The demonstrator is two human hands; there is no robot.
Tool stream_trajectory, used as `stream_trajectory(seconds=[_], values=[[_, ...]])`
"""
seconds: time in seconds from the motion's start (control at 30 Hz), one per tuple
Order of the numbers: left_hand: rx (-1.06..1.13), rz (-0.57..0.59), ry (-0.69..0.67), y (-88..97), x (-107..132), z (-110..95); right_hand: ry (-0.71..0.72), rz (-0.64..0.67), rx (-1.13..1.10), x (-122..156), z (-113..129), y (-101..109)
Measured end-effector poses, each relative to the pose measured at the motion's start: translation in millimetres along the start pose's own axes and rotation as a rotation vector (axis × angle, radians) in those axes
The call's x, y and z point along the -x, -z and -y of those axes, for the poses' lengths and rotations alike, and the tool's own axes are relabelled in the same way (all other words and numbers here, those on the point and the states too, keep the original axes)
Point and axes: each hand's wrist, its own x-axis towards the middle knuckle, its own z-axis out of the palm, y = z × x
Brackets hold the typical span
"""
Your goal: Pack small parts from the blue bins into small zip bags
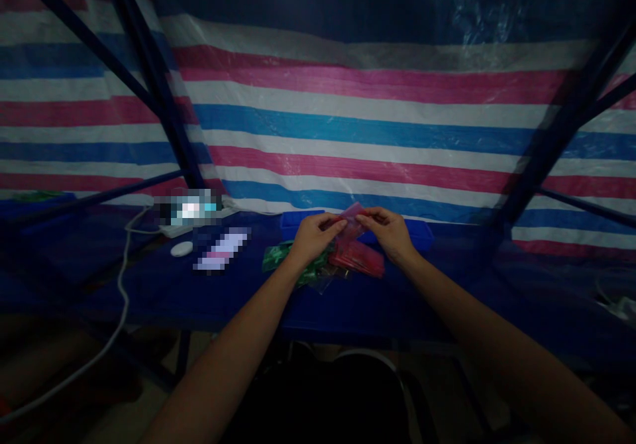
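Note:
Between my two hands is a small pink-red clear plastic bag, raised over the table. My left hand pinches its left side, thumb against fingers. On the other side my right hand pinches the upper right edge. Just below lies a stack of red plastic bags. Green plastic bags are heaped to the left, partly behind my left wrist. A clear bag with something small and dark by it lies at the front. Whether the held bag contains anything is too dim to tell.
Blue bins stand behind my hands on the blue table. To the left are a blurred phone-like object, a round white object, a power strip and a white cable. Striped sheeting and blue metal posts close the back.

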Motion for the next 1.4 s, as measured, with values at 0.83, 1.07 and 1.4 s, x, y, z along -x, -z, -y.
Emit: stream_trajectory(seconds=[0.83,1.07,1.4], values=[[0.203,-0.039,0.047,-2.4,-5.0,2.9,0.003,0.014,0.003,1.8,4.7,-4.8],[0.201,-0.015,0.068,-0.4,-4.7,-1.1,-0.003,0.017,-0.016,2.0,5.7,-6.3],[0.238,-0.072,0.069,0.0,-7.6,6.7,-0.037,0.005,0.003,2.0,4.5,-4.0]])
